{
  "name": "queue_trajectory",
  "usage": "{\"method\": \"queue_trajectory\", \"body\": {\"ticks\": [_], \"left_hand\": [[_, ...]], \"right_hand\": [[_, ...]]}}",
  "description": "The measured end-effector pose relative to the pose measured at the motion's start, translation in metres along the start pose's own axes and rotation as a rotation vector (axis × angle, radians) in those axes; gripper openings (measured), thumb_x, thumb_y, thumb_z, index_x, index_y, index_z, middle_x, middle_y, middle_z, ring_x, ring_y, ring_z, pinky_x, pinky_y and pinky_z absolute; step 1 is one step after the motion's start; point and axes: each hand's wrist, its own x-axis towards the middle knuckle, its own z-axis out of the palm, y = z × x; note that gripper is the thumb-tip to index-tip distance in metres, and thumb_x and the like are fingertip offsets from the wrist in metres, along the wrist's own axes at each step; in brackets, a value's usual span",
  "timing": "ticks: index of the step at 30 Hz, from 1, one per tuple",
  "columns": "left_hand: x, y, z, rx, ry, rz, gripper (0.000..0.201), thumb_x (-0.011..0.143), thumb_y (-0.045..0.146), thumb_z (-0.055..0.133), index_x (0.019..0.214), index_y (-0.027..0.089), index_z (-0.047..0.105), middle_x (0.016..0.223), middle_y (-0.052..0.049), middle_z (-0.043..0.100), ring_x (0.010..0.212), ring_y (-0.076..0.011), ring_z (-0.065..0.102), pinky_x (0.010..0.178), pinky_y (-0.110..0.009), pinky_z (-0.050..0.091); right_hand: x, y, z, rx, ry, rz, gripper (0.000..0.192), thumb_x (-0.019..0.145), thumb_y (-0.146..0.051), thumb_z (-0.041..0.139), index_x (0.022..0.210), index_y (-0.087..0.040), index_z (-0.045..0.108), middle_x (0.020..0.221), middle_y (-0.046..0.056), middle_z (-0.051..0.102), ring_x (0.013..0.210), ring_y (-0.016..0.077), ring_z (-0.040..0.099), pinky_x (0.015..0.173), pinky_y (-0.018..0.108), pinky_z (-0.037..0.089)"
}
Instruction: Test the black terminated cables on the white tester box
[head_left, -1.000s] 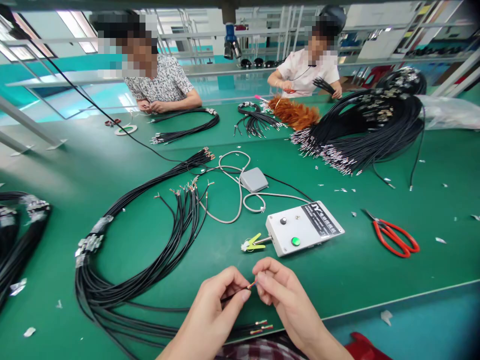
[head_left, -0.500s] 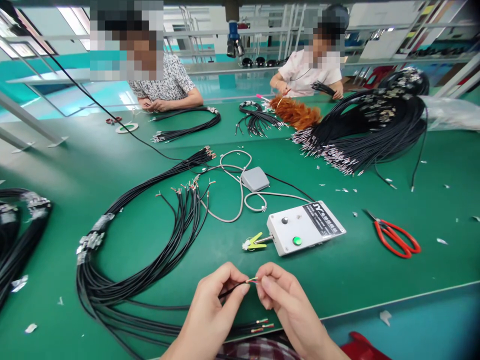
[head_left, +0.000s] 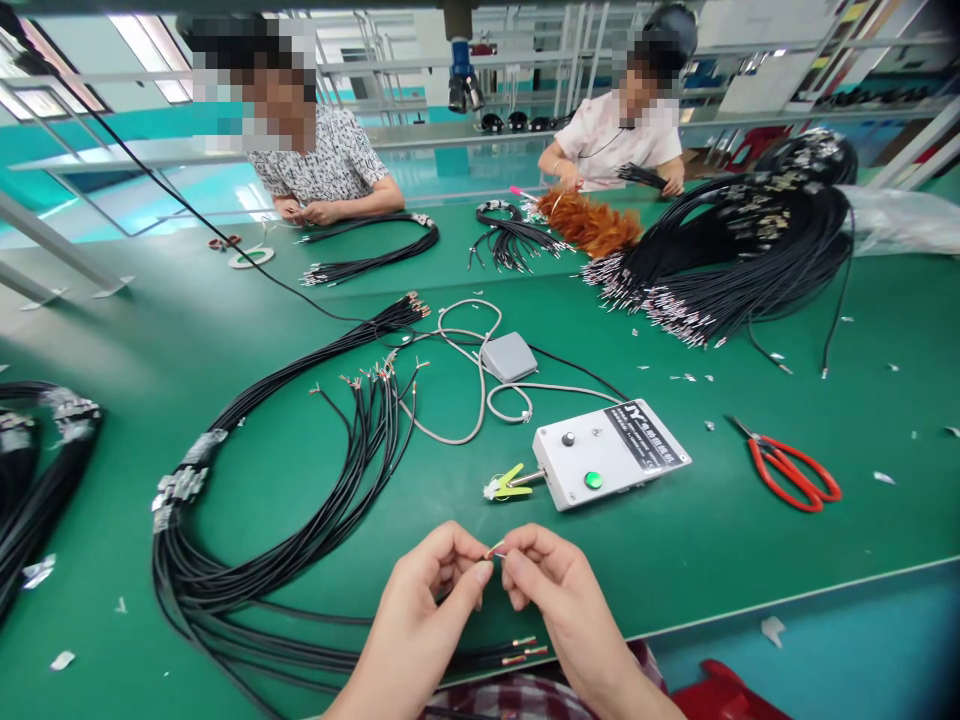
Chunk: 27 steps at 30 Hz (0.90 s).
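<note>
My left hand (head_left: 433, 600) pinches the end of a black cable close to the table's front edge. Thin coloured wires (head_left: 495, 549) stick out of that cable end. My right hand (head_left: 559, 590) closes its fingertips on these wires, almost touching the left fingertips. Below my hands lie more cable ends (head_left: 521, 650) with red and green wires. They belong to a looped black cable bundle (head_left: 247, 565) on the left, bound with clear wrapping. Just beyond my hands stands a white box (head_left: 611, 455) with a green button, a knob and a yellow-green clip (head_left: 511, 483) at its left end.
Red-handled scissors (head_left: 795, 472) lie at the right. A grey pedal (head_left: 509, 357) with a looped cord sits behind the box. A large cable heap (head_left: 720, 260) fills the back right. Two people (head_left: 322, 160) work across the green table (head_left: 675, 560). White scraps are scattered about.
My right hand has shifted slightly left, so both hands' fingertips are closer together around the wires. The view has moved a little; the things on the table stay in place.
</note>
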Motion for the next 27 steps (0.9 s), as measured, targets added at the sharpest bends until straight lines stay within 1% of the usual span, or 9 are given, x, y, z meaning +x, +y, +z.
{"method": "queue_trajectory", "body": {"ticks": [2,4,7,10,13,15,18,23,27], "left_hand": [[-0.001,-0.003,-0.001,-0.041,-0.027,-0.016,0.022,0.083,0.038,0.064,0.078,0.016,0.06,0.059,0.003,0.052,0.052,-0.0102,0.043,0.046,-0.019,0.033],[-0.001,-0.007,-0.001,-0.08,-0.064,-0.034,0.028,0.085,0.044,0.061,0.092,0.016,0.06,0.058,0.005,0.049,0.049,-0.0094,0.039,0.042,-0.018,0.027],[-0.002,-0.01,0.0,-0.143,-0.124,-0.064,0.042,0.087,0.052,0.058,0.108,0.016,0.057,0.062,0.005,0.049,0.048,-0.0085,0.035,0.041,-0.018,0.026],[-0.001,-0.008,0.001,-0.174,-0.141,-0.029,0.039,0.085,0.052,0.061,0.102,0.017,0.061,0.071,0.002,0.051,0.047,-0.0063,0.036,0.042,-0.018,0.027],[0.002,-0.009,0.002,-0.191,-0.076,0.023,0.034,0.08,0.048,0.07,0.088,0.016,0.064,0.08,0.0,0.054,0.048,-0.0054,0.042,0.042,-0.018,0.031],[0.004,-0.013,0.003,-0.221,-0.022,-0.007,0.035,0.079,0.05,0.071,0.085,0.016,0.062,0.066,0.003,0.053,0.042,-0.0048,0.039,0.041,-0.017,0.028],[0.006,-0.022,0.003,-0.237,0.036,-0.07,0.037,0.082,0.053,0.067,0.085,0.017,0.057,0.042,0.01,0.041,0.036,-0.0056,0.033,0.039,-0.016,0.02],[0.003,-0.025,0.003,-0.097,0.085,-0.006,0.036,0.083,0.053,0.064,0.082,0.018,0.056,0.045,0.009,0.044,0.041,-0.0088,0.041,0.043,-0.017,0.029],[0.001,-0.022,0.004,-0.063,0.126,0.016,0.036,0.081,0.052,0.066,0.076,0.017,0.058,0.05,0.008,0.039,0.044,-0.008,0.034,0.042,-0.018,0.025]], "right_hand": [[0.001,-0.003,0.002,-0.052,0.001,0.0,0.033,0.078,-0.048,0.074,0.08,-0.016,0.067,0.064,-0.002,0.058,0.056,0.0091,0.048,0.056,0.022,0.04],[0.002,-0.007,0.003,-0.103,-0.001,-0.004,0.035,0.077,-0.05,0.074,0.075,-0.016,0.064,0.064,-0.001,0.058,0.055,0.0091,0.049,0.056,0.022,0.041],[0.003,-0.01,0.006,-0.139,-0.021,-0.014,0.037,0.078,-0.051,0.073,0.071,-0.016,0.06,0.063,-0.002,0.057,0.055,0.0087,0.048,0.056,0.022,0.041],[0.004,-0.01,0.008,-0.152,-0.028,-0.006,0.04,0.077,-0.054,0.071,0.073,-0.016,0.06,0.063,-0.002,0.056,0.054,0.0083,0.047,0.054,0.022,0.04],[0.004,-0.009,0.007,-0.199,-0.013,0.005,0.043,0.077,-0.058,0.069,0.073,-0.016,0.058,0.063,-0.003,0.053,0.053,0.0079,0.045,0.053,0.022,0.038],[0.003,-0.009,0.006,-0.241,-0.022,-0.005,0.044,0.078,-0.059,0.067,0.072,-0.017,0.055,0.063,-0.004,0.051,0.054,0.0083,0.046,0.054,0.022,0.037],[0.002,-0.011,0.004,-0.327,-0.041,-0.036,0.04,0.084,-0.056,0.062,0.074,-0.018,0.055,0.065,-0.004,0.05,0.057,0.0095,0.047,0.057,0.023,0.039],[0.003,-0.015,0.001,-0.52,-0.078,-0.102,0.029,0.092,-0.043,0.053,0.077,-0.019,0.055,0.067,-0.003,0.052,0.06,0.0107,0.048,0.06,0.024,0.039],[0.005,-0.018,-0.002,-0.62,-0.098,-0.166,0.025,0.094,-0.038,0.052,0.079,-0.019,0.057,0.069,-0.003,0.054,0.063,0.011,0.048,0.062,0.024,0.04]]}}
